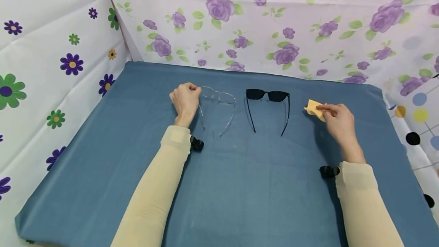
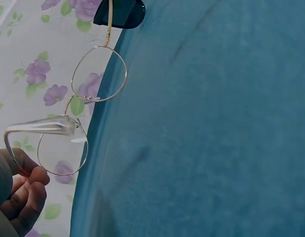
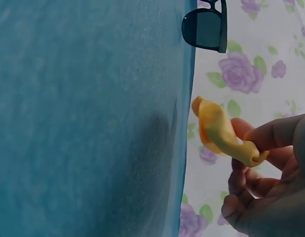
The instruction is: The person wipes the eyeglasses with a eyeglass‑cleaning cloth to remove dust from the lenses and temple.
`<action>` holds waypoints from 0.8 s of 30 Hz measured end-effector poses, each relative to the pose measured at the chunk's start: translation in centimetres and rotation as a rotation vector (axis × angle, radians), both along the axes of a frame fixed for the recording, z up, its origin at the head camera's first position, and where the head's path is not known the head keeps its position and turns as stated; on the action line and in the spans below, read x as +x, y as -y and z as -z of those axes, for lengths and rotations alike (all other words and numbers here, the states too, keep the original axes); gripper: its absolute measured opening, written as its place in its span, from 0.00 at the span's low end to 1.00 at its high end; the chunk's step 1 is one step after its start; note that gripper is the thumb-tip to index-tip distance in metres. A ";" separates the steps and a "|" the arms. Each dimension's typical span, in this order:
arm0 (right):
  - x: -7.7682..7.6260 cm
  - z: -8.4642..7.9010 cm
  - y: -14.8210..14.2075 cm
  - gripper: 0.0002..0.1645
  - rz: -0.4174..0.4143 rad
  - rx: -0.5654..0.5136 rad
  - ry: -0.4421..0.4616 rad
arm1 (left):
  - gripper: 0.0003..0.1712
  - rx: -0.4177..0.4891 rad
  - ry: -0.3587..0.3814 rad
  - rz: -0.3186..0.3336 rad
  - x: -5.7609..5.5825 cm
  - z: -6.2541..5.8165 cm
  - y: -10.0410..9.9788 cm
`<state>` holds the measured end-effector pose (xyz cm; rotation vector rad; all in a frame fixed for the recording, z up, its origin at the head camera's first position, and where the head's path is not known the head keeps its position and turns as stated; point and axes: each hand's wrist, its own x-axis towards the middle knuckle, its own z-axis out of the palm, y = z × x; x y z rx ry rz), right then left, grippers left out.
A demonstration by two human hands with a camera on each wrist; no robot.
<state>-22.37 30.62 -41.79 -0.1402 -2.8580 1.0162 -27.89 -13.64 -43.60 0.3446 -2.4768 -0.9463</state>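
My left hand (image 1: 185, 100) pinches a pair of thin-rimmed clear eyeglasses (image 1: 226, 98) by the left corner of the frame. Their temples are unfolded and point toward me. In the left wrist view, the thumb and fingers of the left hand (image 2: 24, 195) meet at the edge of the round rim. On the right, a small yellow cloth (image 1: 314, 110) is pinched between thumb and fingers of my right hand (image 1: 341, 123). The right wrist view shows the cloth (image 3: 217, 129) crumpled, sticking out past the fingertips. Black sunglasses (image 1: 277, 96), temples open, lie between the hands, touched by neither.
A blue cloth (image 1: 247, 186) covers the table. Behind it hangs a white curtain (image 1: 192, 52) with purple flowers, and another flowered sheet (image 1: 37, 98) borders the left side. Dotted fabric (image 1: 420, 129) hangs at the right edge.
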 end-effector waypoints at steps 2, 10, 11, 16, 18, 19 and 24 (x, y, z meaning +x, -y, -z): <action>-0.1 0.1 -0.1 0.23 -0.026 0.010 0.038 | 0.12 -0.004 0.009 -0.007 -0.1 0.1 0.1; -0.4 0.4 -0.9 0.24 -0.104 0.083 0.193 | 0.11 -0.007 0.039 -0.022 0.0 0.4 0.0; -0.4 0.4 -1.0 0.24 -0.112 0.093 0.210 | 0.11 -0.007 0.043 -0.021 0.0 0.4 0.0; -0.3 -0.3 -0.8 0.24 -0.118 0.160 0.237 | 0.09 0.004 0.045 0.011 0.1 0.7 0.2; -0.1 -0.8 -0.3 0.24 -0.107 0.194 0.207 | 0.09 0.006 0.041 0.022 0.1 0.8 0.3; -0.1 -1.1 0.1 0.24 -0.103 0.210 0.189 | 0.09 0.002 0.044 0.030 0.1 0.8 0.4; -0.1 -3.3 2.1 0.22 -0.131 0.225 0.096 | 0.13 -0.058 0.101 0.052 0.6 0.1 0.7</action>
